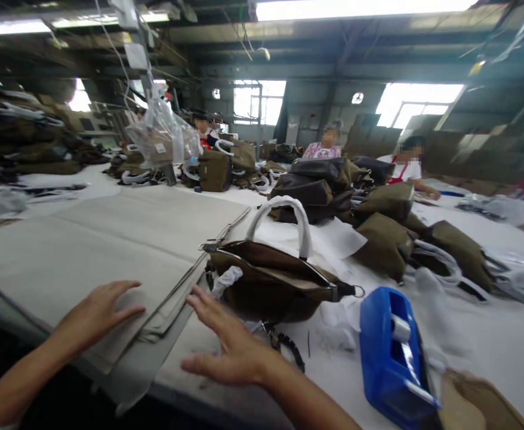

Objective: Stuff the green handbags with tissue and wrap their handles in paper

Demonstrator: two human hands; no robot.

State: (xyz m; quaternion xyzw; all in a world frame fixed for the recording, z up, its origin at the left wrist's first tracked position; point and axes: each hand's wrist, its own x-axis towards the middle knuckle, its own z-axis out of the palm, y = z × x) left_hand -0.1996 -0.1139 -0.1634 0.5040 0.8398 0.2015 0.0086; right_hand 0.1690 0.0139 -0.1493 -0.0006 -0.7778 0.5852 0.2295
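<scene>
An olive-brown handbag [266, 292] rests on the table in front of me, its zipped top gaping. One of its handles [284, 206], wrapped in white paper, stands up in an arch. White wrapping [227, 280] also shows at the bag's near left side. My right hand [230, 346] is just in front of the bag with fingers spread and nothing in it. Over the pale sheets [110, 233] to the left, my left hand [103, 310] is open, thumb and fingers apart, also holding nothing. A dark strap with metal hardware [291, 349] lies beyond my right wrist.
A blue tape dispenser [385, 352] stands at the right. Behind it are piled olive and dark bags [382, 239]. A post [143, 65] with a hanging plastic bag [163, 134] rises from the table. Several co-workers, one a person in a red apron [403, 170], are across the table.
</scene>
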